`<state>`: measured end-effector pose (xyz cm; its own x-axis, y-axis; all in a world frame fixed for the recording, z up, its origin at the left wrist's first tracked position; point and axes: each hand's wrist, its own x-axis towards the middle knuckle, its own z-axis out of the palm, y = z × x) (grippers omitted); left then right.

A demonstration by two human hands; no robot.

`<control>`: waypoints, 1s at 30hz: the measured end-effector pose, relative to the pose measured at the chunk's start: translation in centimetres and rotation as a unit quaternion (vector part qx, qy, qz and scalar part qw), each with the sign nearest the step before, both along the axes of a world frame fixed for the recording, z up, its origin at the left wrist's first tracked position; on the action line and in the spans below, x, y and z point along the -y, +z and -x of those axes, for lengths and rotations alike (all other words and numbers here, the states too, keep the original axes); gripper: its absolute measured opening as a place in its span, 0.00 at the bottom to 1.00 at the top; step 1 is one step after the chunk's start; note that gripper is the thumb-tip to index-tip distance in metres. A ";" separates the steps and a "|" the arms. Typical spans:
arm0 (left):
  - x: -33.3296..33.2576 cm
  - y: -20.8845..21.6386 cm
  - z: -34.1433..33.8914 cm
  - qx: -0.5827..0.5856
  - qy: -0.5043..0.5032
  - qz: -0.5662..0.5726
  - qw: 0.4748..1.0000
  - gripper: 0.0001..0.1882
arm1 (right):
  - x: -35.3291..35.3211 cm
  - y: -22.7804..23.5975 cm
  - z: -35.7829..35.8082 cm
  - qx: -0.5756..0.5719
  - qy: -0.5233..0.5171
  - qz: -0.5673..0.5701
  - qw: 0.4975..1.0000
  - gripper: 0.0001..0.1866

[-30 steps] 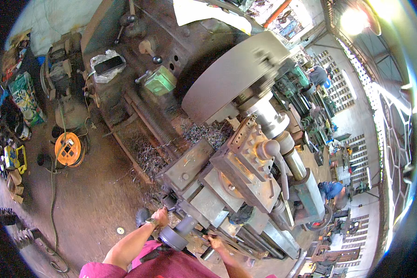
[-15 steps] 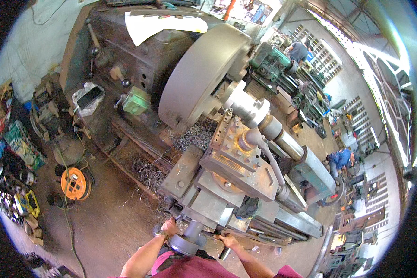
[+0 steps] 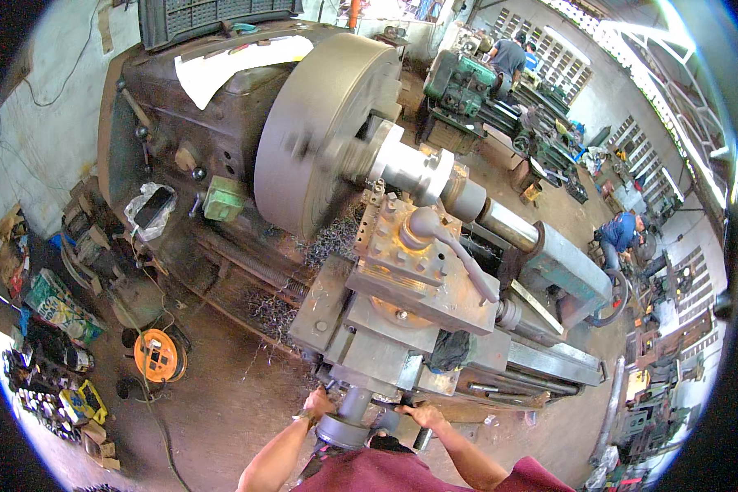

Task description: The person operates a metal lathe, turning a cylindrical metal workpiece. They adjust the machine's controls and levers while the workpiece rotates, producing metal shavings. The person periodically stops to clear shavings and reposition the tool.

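I stand at a large metal lathe. My left hand (image 3: 318, 403) is closed beside the cross-slide handwheel (image 3: 342, 432); what its fingers wrap is mostly hidden. On the wheel's other side my right hand (image 3: 423, 415) grips a dark handle (image 3: 395, 407) under the slide. Ahead of both hands sits the tool post (image 3: 412, 254), a bolted block with a ball-topped clamping lever (image 3: 459, 258). Beyond it, a shiny stepped shaft (image 3: 422, 172) runs from the big grey chuck (image 3: 303, 139) to the green-grey tailstock (image 3: 562, 266). The chuck face is blurred by motion.
Metal shavings (image 3: 275, 316) lie along the bed. An orange cable reel (image 3: 160, 356) stands on the floor at left, its cord trailing. A phone (image 3: 153, 208) and white paper (image 3: 221, 70) rest on the headstock side. Other people work at back right, one in blue (image 3: 619, 234).
My view has shifted, so the headstock and chuck sit further left. My left hand has come closer to the slide and the right hand. The chuck jaws now look more blurred.
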<state>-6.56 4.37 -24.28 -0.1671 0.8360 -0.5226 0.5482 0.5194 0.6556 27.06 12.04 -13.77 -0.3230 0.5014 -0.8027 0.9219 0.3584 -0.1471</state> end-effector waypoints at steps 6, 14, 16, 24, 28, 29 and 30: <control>0.0 -0.8 0.4 -0.014 -0.004 0.011 1.000 0.18 | -0.6 5.1 2.9 -0.002 -0.134 0.035 0.990 0.39; 0.4 -4.1 1.3 -0.022 -0.039 0.035 0.998 0.21 | -0.7 4.4 3.3 0.038 -0.233 0.055 0.970 0.49; 0.5 -4.2 1.4 -0.024 -0.031 0.020 0.999 0.21 | -0.6 3.0 2.9 0.008 -0.232 0.060 0.971 0.52; 0.8 -0.8 1.9 -0.030 -0.034 0.064 0.997 0.20 | -1.7 3.6 -1.3 -0.189 -0.203 0.148 0.949 0.63; 1.0 0.4 2.1 -0.040 -0.030 0.080 0.996 0.20 | -1.0 3.5 -4.7 -0.263 -0.286 0.143 0.910 0.59; 1.0 0.5 2.1 -0.041 -0.029 0.084 0.995 0.20 | -0.9 3.1 -4.7 -0.299 -0.284 0.141 0.900 0.59; 0.9 0.7 2.2 -0.043 -0.029 0.086 0.995 0.20 | -0.8 2.9 -4.7 -0.312 -0.277 0.130 0.899 0.59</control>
<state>-8.74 3.47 -23.60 -0.1717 0.7447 -0.6449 0.6309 0.5859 0.5086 31.76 12.85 -10.83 -0.5099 0.5461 -0.6646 0.6565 -0.2523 -0.7109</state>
